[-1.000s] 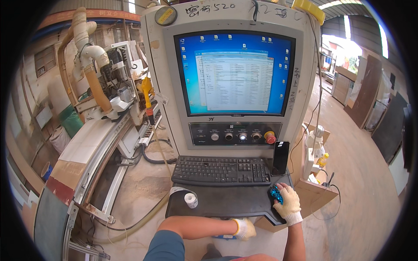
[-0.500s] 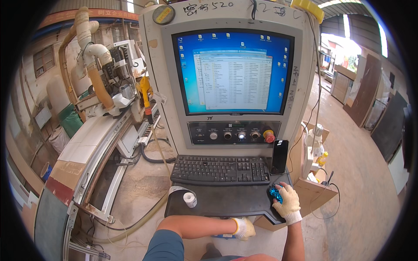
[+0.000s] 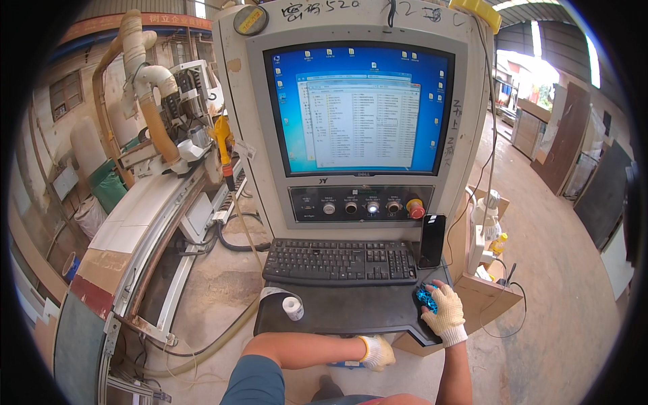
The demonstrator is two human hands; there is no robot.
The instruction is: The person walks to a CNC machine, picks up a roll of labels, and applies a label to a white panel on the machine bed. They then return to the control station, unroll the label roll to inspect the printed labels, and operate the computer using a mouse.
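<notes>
Window on the monitor [image 3: 359,108] changed; right hand [image 3: 444,312] stays on mouse [image 3: 425,298].

Screen [image 3: 358,108]: lit, blue desktop with a white list window open.
Button panel [image 3: 361,204]: dark strip under the screen, red knob at its right end.
Keyboard [image 3: 341,262]: black, on the dark shelf below the panel.
Phone [image 3: 432,241]: black, propped upright just right of the keyboard.
Tape roll [image 3: 292,308]: white, on the shelf's left part.
Hose [image 3: 152,101]: beige, on the machine at left.
</notes>
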